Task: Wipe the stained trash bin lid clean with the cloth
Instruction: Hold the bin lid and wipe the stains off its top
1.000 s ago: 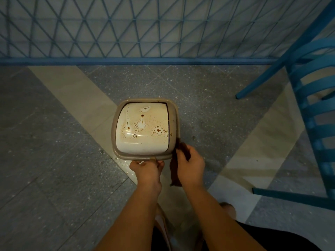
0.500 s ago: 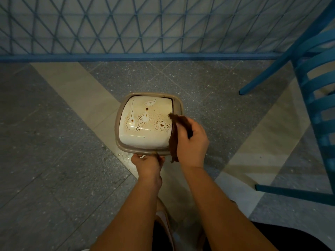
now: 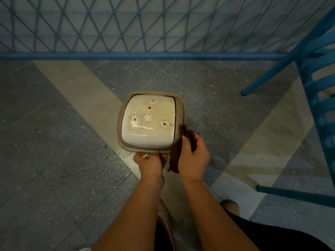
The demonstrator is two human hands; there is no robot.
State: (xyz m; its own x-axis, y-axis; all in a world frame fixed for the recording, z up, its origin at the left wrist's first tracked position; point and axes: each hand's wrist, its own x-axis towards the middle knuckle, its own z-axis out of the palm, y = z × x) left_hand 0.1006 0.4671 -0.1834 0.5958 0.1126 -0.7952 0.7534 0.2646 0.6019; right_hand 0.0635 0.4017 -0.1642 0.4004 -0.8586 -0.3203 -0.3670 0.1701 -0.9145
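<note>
1. Floor [image 3: 54, 142]: grey speckled tile with a pale diagonal band running under the bin. A few wet droplets [image 3: 125, 156] lay on the pale band just beside the bin's near-left corner.
2. Trash bin lid [image 3: 150, 122]: sat on the bin on the floor, centre of the view, directly ahead of the person. The cream swing panel carried brown spotted stains across its middle and right half; a tan rim [image 3: 120, 124] framed it. Nothing looked wiped yet.
3. Handling, my judgement: the panel looked like glossy hard plastic, stiff but probably free to tip on its pivot, and the bin likely light enough to slide. Wiping pressure would need the rim braced.
4. Left hand [image 3: 150, 163]: grip clenched on the near edge of the rim, fingers curled over it, apparently steadying the bin. That seemed the right place to hold.
5. Cloth [image 3: 176, 153]: dark brown, soft and limp, hanging folded from the right hand; its upper tip reached the lid's near-right corner. I could not tell whether it touched the panel or only the rim.
6. Right hand [image 3: 194, 156]: grip closed around the cloth, just beside the bin's right edge.
7. Blue chair [image 3: 319, 84]: stood well apart at far right; a blue lattice fence [image 3: 163, 24] ran along the back.
</note>
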